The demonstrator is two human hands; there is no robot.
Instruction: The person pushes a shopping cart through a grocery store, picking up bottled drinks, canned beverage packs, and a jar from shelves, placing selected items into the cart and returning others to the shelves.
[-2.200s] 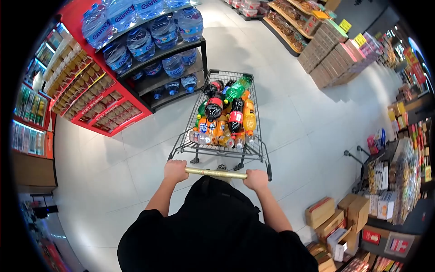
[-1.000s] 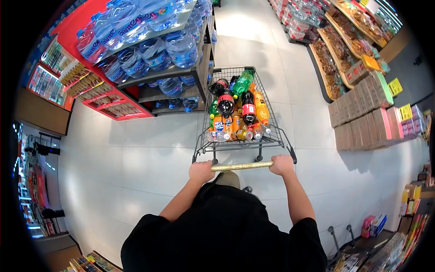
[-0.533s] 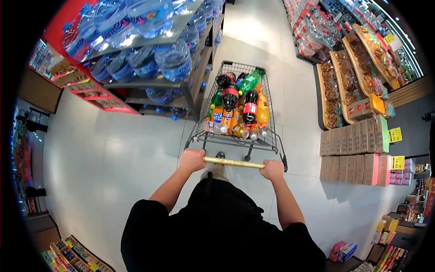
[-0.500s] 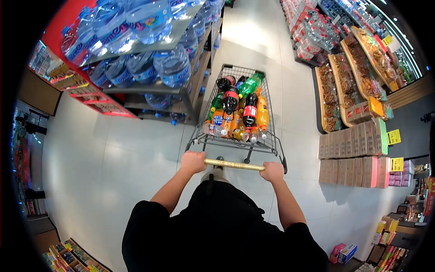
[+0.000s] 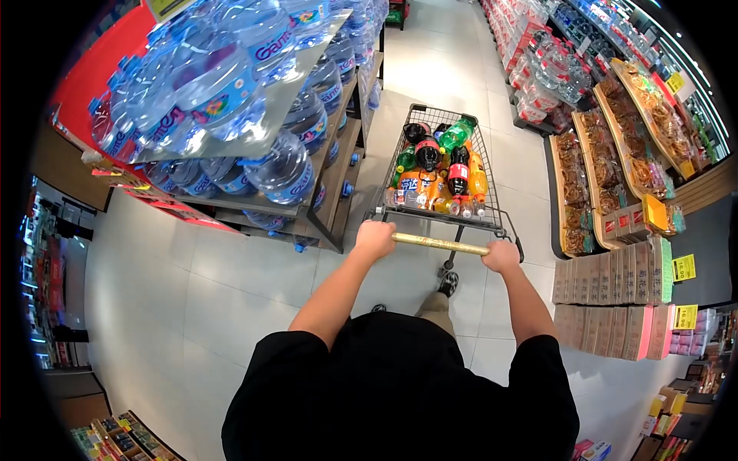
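Observation:
My left hand [image 5: 375,239] is wrapped round the left end of the gold-coloured cart handle [image 5: 440,243]. The right end of the same handle is in the closed fingers of my right hand [image 5: 502,256]. Beyond the handle stands a grey wire shopping cart [image 5: 496,165]. Several drink bottles lie heaped in its basket: a green bottle [image 5: 458,134] at the far end, dark cola bottles such as one [image 5: 458,172] with a red label, an orange bottle [image 5: 477,183] on the right side, and orange-labelled bottles [image 5: 416,184] at the near left.
Close on the left, a shelf rack [image 5: 330,223] holds large water bottles [image 5: 284,169]. To the right are stacked cartons [image 5: 603,276], slanted wooden racks of packaged food [image 5: 573,192] and wrapped bottle packs [image 5: 538,92]. A tiled aisle [image 5: 430,69] runs ahead between them.
The cart and both hands sit further right in view, and the arms reach further forward. The water rack looms larger on the left. My grip on the handle is unchanged.

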